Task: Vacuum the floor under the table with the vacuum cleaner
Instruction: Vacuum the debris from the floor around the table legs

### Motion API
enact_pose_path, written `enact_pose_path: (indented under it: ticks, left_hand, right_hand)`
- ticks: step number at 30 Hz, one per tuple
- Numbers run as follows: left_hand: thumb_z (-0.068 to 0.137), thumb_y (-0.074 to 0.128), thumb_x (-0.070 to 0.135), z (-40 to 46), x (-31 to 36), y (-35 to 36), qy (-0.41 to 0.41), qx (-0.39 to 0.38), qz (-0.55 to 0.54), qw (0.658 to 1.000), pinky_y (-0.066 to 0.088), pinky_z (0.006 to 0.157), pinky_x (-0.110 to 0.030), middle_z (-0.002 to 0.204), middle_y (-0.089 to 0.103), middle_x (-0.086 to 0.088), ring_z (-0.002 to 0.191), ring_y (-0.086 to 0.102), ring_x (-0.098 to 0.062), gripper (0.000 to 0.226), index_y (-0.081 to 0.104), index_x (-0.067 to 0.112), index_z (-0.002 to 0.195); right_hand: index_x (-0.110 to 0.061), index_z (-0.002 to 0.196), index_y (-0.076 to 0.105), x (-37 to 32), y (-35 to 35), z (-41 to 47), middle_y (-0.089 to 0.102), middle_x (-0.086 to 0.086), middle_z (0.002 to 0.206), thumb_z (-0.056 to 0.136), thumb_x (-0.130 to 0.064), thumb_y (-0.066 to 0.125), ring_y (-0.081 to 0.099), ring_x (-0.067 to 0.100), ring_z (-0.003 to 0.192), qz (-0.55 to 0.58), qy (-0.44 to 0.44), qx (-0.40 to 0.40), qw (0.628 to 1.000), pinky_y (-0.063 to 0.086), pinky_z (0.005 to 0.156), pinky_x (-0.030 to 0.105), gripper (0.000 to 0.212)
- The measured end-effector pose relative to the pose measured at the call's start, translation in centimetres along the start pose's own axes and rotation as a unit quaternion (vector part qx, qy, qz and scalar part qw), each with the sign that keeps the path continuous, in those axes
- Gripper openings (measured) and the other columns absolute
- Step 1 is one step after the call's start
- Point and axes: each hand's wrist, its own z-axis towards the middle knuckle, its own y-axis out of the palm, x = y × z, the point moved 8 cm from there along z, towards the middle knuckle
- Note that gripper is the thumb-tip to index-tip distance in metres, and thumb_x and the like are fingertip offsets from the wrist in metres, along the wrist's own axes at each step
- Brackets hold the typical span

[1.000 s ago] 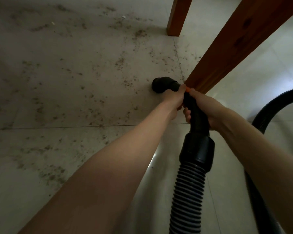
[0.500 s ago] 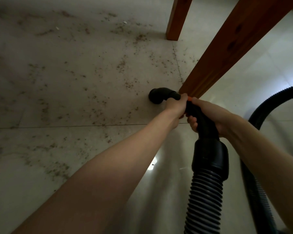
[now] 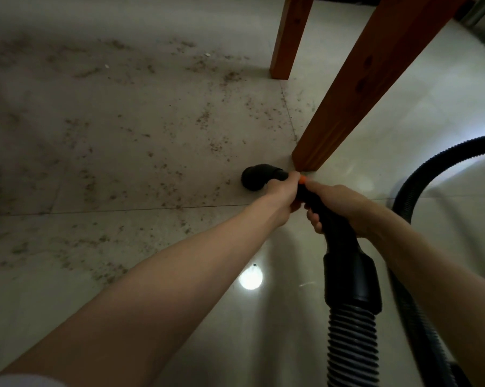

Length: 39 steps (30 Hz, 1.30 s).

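Vacuum nozzle: I see the black elbow-shaped nozzle (image 3: 256,177) low at the floor, just left of the near desk leg, its mouth turned to the left.
Vacuum handle: the black handle tube (image 3: 326,216) runs from the nozzle back toward me, with a small orange bit (image 3: 302,179) showing between my two hands.
Left hand: my left hand (image 3: 284,191) is clenched round the tube right behind the nozzle.
Right hand: my right hand (image 3: 339,205) grasps the handle just nearer to me, fingers curled under it.
Hose: the ribbed black hose (image 3: 350,344) leaves the handle's wide collar at near right, and another stretch of it arcs across the right edge.
Desk legs: the near wooden leg (image 3: 355,93) stands just beside my left hand; whether they touch I cannot tell. The far leg (image 3: 287,37) stands beyond it.
Floor: pale tiles (image 3: 124,135) speckled with dark crumbs to the left and far side of the nozzle; a bright round reflection (image 3: 251,279) lies near me.
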Motion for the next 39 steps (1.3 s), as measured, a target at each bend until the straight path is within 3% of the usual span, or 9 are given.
enact_pose_path:
  ticks: [3, 5, 9, 16, 23, 26, 28, 32, 39]
  left_hand:
    - [0.095, 0.049, 0.022, -0.6, -0.6, 0.0, -0.021, -0.019, -0.012, 1.000, 0.051, 0.080, -0.033, 0.093, 0.061, -0.014, 0.094, 0.061, -0.025, 0.017, 0.052, 0.007, 0.088]
    - [0.097, 0.047, 0.021, -1.3, -1.2, 0.0, -0.046, -0.038, -0.006, 0.998, 0.049, 0.071, -0.028, 0.085, 0.058, -0.012, 0.085, 0.059, -0.023, 0.016, 0.050, 0.006, 0.092]
    - [0.097, 0.047, 0.037, -2.4, -2.7, -0.7, -0.092, -0.056, 0.033, 0.994, 0.050, 0.073, -0.027, 0.087, 0.059, -0.012, 0.080, 0.060, -0.021, 0.031, 0.049, 0.007, 0.102]
    - [0.092, 0.057, 0.033, -4.2, -3.3, -1.8, -0.113, -0.049, 0.042, 0.991, 0.050, 0.069, -0.028, 0.110, 0.060, -0.015, 0.091, 0.061, -0.024, 0.048, 0.044, 0.006, 0.130]
    - [0.091, 0.059, 0.024, -5.6, -3.3, -3.2, -0.122, -0.092, 0.051, 0.987, 0.050, 0.057, -0.024, 0.095, 0.062, -0.014, 0.080, 0.062, -0.022, 0.038, 0.050, 0.006, 0.123]
    - [0.093, 0.057, 0.026, -7.0, -5.2, -3.9, -0.115, -0.098, 0.089, 0.985, 0.047, 0.058, -0.023, 0.089, 0.063, -0.012, 0.075, 0.062, -0.020, 0.028, 0.053, 0.008, 0.114]
    - [0.094, 0.055, 0.027, -9.4, -10.2, -2.6, -0.178, -0.073, 0.117, 0.974, 0.044, 0.060, -0.021, 0.087, 0.062, -0.009, 0.074, 0.061, -0.018, 0.020, 0.054, 0.009, 0.103]
    - [0.095, 0.053, 0.031, -9.7, -10.5, -3.1, -0.115, -0.072, 0.126, 0.983, 0.036, 0.059, -0.021, 0.088, 0.059, -0.005, 0.078, 0.057, -0.014, 0.018, 0.053, 0.014, 0.091]
    - [0.094, 0.051, 0.039, -10.4, -10.2, -1.7, -0.114, -0.092, 0.170, 0.974, 0.035, 0.064, -0.026, 0.099, 0.056, 0.000, 0.086, 0.047, -0.012, 0.033, 0.054, 0.012, 0.113]
  right_hand:
    - [-0.003, 0.084, 0.055, 0.6, -0.6, -0.6, 0.052, 0.004, 0.049, 0.097, -0.048, 0.045, 0.049, 0.014, 0.040, -0.067, -0.012, 0.029, 0.997, 0.046, 0.041, 0.023, 0.047]
    - [-0.003, 0.084, 0.055, 1.5, -0.7, -1.1, 0.053, 0.004, 0.049, 0.097, -0.047, 0.045, 0.049, 0.014, 0.040, -0.068, -0.008, 0.023, 0.997, 0.046, 0.041, 0.022, 0.047]
    - [-0.004, 0.086, 0.055, 3.1, -0.7, -2.4, 0.053, 0.003, 0.050, 0.098, -0.046, 0.044, 0.050, 0.012, 0.040, -0.066, -0.011, 0.014, 0.998, 0.046, 0.040, 0.021, 0.045]
    - [-0.005, 0.093, 0.056, 4.6, -0.1, -4.2, 0.055, 0.006, 0.063, 0.097, -0.045, 0.045, 0.052, 0.014, 0.044, -0.103, -0.061, 0.050, 0.992, 0.046, 0.042, 0.023, 0.042]
    - [-0.005, 0.098, 0.054, 6.6, 0.8, -5.2, 0.057, 0.008, 0.064, 0.098, -0.042, 0.045, 0.053, 0.013, 0.040, -0.098, -0.126, 0.062, 0.985, 0.046, 0.041, 0.024, 0.038]
    - [-0.005, 0.101, 0.055, 9.2, 1.9, -6.7, 0.057, 0.009, 0.064, 0.097, -0.042, 0.046, 0.054, 0.015, 0.042, -0.080, -0.119, 0.052, 0.988, 0.050, 0.043, 0.027, 0.038]
    - [-0.006, 0.104, 0.054, 14.0, 1.2, -8.7, 0.057, 0.009, 0.065, 0.097, -0.044, 0.046, 0.055, 0.016, 0.044, -0.047, -0.047, 0.025, 0.998, 0.050, 0.044, 0.028, 0.040]
    - [-0.005, 0.100, 0.054, 14.0, 2.3, -8.7, 0.057, 0.007, 0.061, 0.095, -0.051, 0.042, 0.055, 0.017, 0.047, 0.012, -0.035, -0.042, 0.998, 0.049, 0.047, 0.028, 0.047]
    - [-0.004, 0.100, 0.053, 12.4, 1.6, -8.0, 0.057, 0.006, 0.061, 0.098, -0.042, 0.041, 0.054, 0.016, 0.045, 0.068, 0.024, -0.092, 0.993, 0.047, 0.043, 0.024, 0.039]
